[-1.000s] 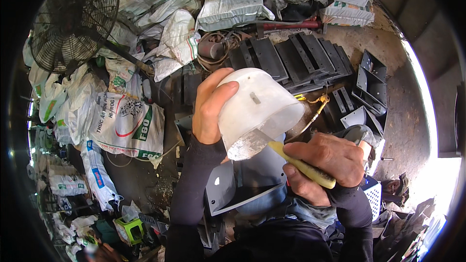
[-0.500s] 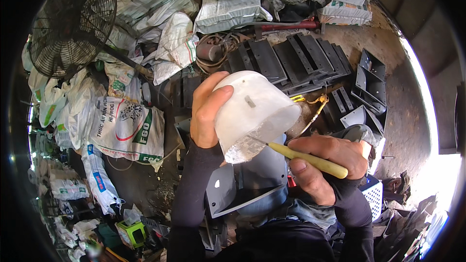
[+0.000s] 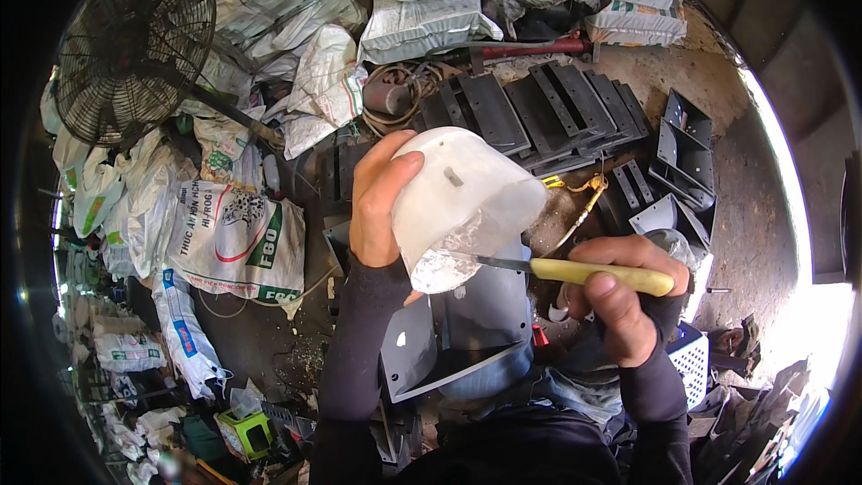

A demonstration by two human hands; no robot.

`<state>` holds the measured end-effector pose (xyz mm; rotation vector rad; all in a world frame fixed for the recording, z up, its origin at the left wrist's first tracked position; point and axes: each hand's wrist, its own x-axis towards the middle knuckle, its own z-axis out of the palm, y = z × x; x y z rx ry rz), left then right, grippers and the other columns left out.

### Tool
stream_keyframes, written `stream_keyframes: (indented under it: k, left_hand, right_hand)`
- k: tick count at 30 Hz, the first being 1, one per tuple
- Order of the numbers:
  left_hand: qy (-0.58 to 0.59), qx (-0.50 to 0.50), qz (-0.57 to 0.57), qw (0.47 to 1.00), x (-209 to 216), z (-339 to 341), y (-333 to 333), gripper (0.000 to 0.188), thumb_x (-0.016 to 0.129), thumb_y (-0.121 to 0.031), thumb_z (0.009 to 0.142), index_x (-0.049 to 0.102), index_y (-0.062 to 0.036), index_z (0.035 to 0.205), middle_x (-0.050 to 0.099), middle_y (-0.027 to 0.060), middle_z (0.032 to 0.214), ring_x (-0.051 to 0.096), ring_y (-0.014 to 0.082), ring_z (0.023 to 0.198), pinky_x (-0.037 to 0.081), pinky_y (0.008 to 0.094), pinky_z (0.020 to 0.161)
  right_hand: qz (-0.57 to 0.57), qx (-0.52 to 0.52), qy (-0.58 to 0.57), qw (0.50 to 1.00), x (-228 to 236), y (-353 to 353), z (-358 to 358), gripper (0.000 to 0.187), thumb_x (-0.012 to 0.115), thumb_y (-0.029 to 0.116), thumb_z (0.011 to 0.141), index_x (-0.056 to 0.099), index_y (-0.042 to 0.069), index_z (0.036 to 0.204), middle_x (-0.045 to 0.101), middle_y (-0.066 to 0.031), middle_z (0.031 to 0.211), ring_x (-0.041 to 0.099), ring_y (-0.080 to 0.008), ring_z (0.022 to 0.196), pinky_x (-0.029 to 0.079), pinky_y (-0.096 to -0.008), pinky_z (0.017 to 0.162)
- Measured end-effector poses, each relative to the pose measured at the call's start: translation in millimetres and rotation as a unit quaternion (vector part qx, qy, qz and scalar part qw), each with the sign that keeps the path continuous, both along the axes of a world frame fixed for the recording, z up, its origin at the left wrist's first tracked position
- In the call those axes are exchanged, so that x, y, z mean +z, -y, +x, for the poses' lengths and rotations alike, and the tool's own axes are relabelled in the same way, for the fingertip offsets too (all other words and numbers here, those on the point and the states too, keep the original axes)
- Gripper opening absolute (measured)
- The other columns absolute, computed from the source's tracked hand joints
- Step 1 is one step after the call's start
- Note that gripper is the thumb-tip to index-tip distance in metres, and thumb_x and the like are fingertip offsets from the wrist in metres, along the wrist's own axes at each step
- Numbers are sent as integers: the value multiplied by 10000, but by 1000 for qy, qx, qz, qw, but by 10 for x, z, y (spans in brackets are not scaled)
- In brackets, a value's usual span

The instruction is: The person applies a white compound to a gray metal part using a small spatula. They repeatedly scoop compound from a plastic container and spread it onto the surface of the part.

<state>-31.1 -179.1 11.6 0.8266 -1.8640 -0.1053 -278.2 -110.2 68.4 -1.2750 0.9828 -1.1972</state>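
1. The left hand (image 3: 373,207) is curled around the tub's 9 o'clock side, clasping its wall; the thumb is mostly hidden.
2. The white tub (image 3: 480,180) is held above the lap, mouth tipped toward 5 o'clock, with pale grey residue on its inner wall.
3. The right hand (image 3: 637,319), at the tub's 4 o'clock, pinches the knife's handle between thumb and fingers.
4. The knife (image 3: 602,277) has a yellow handle; its blade points to 9 o'clock, into the tub's mouth. Whether the tip touches, I cannot tell.
5. Outward from the tub: dark bracket (image 3: 489,319) at 6 o'clock, black plates (image 3: 561,112) at 1, printed sack (image 3: 238,238) at 9, fan (image 3: 135,45) at 10.
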Motion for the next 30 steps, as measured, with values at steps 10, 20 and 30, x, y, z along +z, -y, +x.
stream_keyframes:
  k: [10,20,30]
  left_hand:
    - [15,27,9,999,51,20,-1,877,870,-103,643,375,-60,1366,454,256,1315,540,342,1169,458,403,963]
    - [31,61,-30,997,32,4,-7,829,881,-90,611,440,-82,1313,486,258,1287,564,379,1112,492,403,913]
    - [75,70,-60,993,84,-21,-29,789,860,-91,612,473,-137,1298,501,268,1289,593,408,1078,529,420,871]
  right_hand:
    - [-380,31,-55,923,-347,-144,-4,219,735,20,711,697,-39,918,666,-101,757,630,-212,602,502,-293,518]
    - [-282,6,-129,951,-218,-225,-139,110,706,70,754,707,4,842,660,-85,701,647,-244,600,514,-299,542]
    - [-69,0,-49,996,-131,-292,-105,216,593,189,921,625,-10,998,692,-138,730,678,-173,612,543,-292,580]
